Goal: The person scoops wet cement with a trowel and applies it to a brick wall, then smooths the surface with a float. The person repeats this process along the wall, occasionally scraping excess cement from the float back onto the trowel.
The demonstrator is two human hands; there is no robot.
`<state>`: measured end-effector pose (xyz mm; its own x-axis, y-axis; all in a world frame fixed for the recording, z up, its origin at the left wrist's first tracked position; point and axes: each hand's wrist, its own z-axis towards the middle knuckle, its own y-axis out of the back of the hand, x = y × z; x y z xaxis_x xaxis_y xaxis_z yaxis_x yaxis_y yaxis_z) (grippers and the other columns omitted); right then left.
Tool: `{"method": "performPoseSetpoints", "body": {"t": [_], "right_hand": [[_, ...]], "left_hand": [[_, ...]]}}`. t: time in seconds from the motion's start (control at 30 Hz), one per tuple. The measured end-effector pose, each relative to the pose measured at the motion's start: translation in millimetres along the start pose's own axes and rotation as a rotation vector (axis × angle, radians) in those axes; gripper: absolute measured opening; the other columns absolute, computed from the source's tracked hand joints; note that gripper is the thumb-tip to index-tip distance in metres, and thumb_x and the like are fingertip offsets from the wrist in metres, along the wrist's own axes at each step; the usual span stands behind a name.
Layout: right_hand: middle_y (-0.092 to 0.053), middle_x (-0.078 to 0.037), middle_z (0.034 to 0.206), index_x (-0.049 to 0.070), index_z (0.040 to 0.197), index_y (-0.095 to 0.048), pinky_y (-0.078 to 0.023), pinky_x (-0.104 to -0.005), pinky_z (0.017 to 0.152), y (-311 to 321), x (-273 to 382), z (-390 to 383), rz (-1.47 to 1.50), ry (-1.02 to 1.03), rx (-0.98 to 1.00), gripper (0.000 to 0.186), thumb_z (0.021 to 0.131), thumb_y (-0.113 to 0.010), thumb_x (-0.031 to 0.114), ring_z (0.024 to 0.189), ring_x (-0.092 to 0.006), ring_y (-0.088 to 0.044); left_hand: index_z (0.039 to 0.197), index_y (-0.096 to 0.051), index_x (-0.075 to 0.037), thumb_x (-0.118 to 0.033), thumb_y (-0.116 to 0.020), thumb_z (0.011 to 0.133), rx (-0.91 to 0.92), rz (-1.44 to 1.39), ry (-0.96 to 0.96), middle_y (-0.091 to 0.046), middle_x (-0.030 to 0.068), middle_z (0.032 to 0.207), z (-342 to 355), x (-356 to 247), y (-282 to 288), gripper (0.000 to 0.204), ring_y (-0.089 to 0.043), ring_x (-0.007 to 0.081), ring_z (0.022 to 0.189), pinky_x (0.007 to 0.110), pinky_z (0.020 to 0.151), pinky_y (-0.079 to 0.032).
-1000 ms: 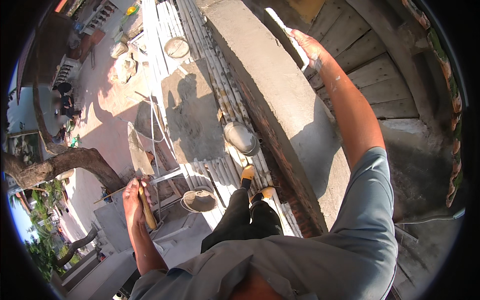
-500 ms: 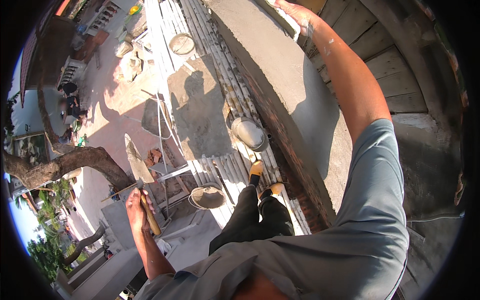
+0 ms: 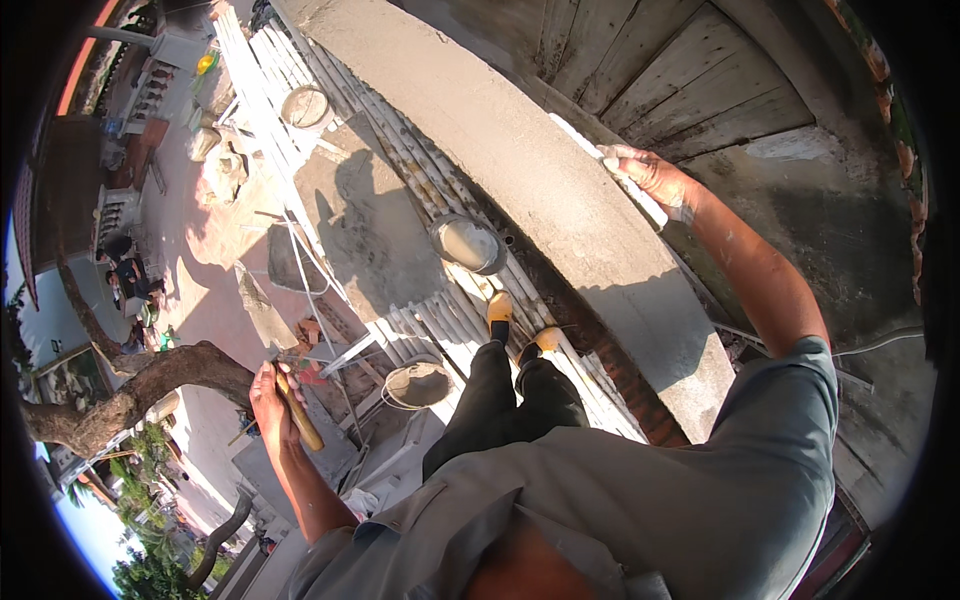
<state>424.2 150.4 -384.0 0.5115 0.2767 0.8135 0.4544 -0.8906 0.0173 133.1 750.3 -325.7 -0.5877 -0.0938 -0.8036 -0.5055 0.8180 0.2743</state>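
My left hand [image 3: 270, 408] is closed around the wooden handle of a pointed trowel [image 3: 262, 318]. Its blade points away from me, out over the drop left of the scaffold. Out to the right, my right hand [image 3: 652, 180] grips a pale, narrow strip [image 3: 642, 205], possibly a float seen edge-on. That strip lies along the right edge of a wall top [image 3: 470, 120] covered in smooth grey mortar. My right palm and wrist carry smears of mortar, and the fingers' far side is hidden.
I stand on a bamboo-pole scaffold [image 3: 425, 335]. On it are a mortar-stained sheet [image 3: 370, 225], a bucket [image 3: 468, 245] by my feet, another bucket [image 3: 418, 385] at the left edge and one farther off [image 3: 305, 107]. A tree branch [image 3: 150, 390] crosses below left; people sit in the yard.
My right hand has come back toward me along the wall's right edge, bringing the pale strip. My left hand still holds the trowel in nearly the same place. The whole view has shifted.
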Motion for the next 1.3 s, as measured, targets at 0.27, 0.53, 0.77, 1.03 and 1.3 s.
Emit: {"method": "performPoseSetpoints", "body": {"t": [0.27, 0.53, 0.77, 1.03, 1.3], "right_hand": [[-0.063, -0.009, 0.141, 0.016, 0.148, -0.061, -0.050, -0.0374, 0.107, -23.6, 62.5, 54.3, 0.021, 0.370, 0.066, 0.063, 0.098, -0.071, 0.054, 0.130, -0.0208, -0.058], [-0.063, -0.009, 0.146, 0.019, 0.148, -0.063, -0.044, -0.0430, 0.115, 34.6, -73.4, -175.7, -0.047, 0.121, 0.055, 0.067, 0.090, -0.080, 0.050, 0.134, -0.0278, -0.057], [-0.060, -0.018, 0.150, 0.011, 0.150, -0.060, -0.038, -0.0490, 0.120, 76.1, -170.4, -382.9, -0.168, -0.401, -0.012, 0.079, 0.088, -0.078, 0.057, 0.140, -0.0350, -0.054], [-0.067, -0.012, 0.139, 0.018, 0.149, -0.062, -0.044, -0.0425, 0.113, 75.1, -140.0, -352.8, 0.106, 0.174, 0.019, 0.070, 0.090, -0.081, 0.051, 0.131, -0.0277, -0.058], [-0.068, -0.015, 0.139, 0.017, 0.148, -0.062, -0.048, -0.0465, 0.112, 76.3, -185.0, -470.3, -0.033, -0.023, -0.029, 0.075, 0.084, -0.084, 0.049, 0.129, -0.0332, -0.063]], "left_hand": [[0.101, -0.063, -0.009, -0.040, -0.054, 0.110, 0.104, 0.029, -0.031, -0.060, 0.0013, 0.070, -18.5, -18.9, -43.4, 0.034, -0.055, 0.0123, 0.052, 0.027, 0.044, -0.045], [0.101, -0.063, -0.010, -0.040, -0.049, 0.112, 0.194, 0.112, -0.041, -0.059, 0.0009, 0.071, -28.8, -17.5, -84.3, 0.034, -0.055, 0.0134, 0.053, 0.028, 0.047, -0.045], [0.099, -0.063, -0.014, -0.045, -0.054, 0.110, 0.338, 0.162, -0.044, -0.058, -0.0018, 0.072, -40.1, -23.2, -121.2, 0.034, -0.054, 0.0107, 0.055, 0.027, 0.049, -0.044], [0.101, -0.063, -0.016, -0.045, -0.050, 0.110, 0.312, 0.188, -0.003, -0.056, -0.0032, 0.072, -53.9, -33.3, -140.5, 0.033, -0.050, 0.0097, 0.052, 0.027, 0.045, -0.043], [0.098, -0.063, -0.016, -0.045, -0.051, 0.110, 0.412, 0.222, -0.001, -0.055, -0.0043, 0.073, -70.2, -34.3, -155.9, 0.034, -0.050, 0.0075, 0.057, 0.024, 0.049, -0.043]]}}
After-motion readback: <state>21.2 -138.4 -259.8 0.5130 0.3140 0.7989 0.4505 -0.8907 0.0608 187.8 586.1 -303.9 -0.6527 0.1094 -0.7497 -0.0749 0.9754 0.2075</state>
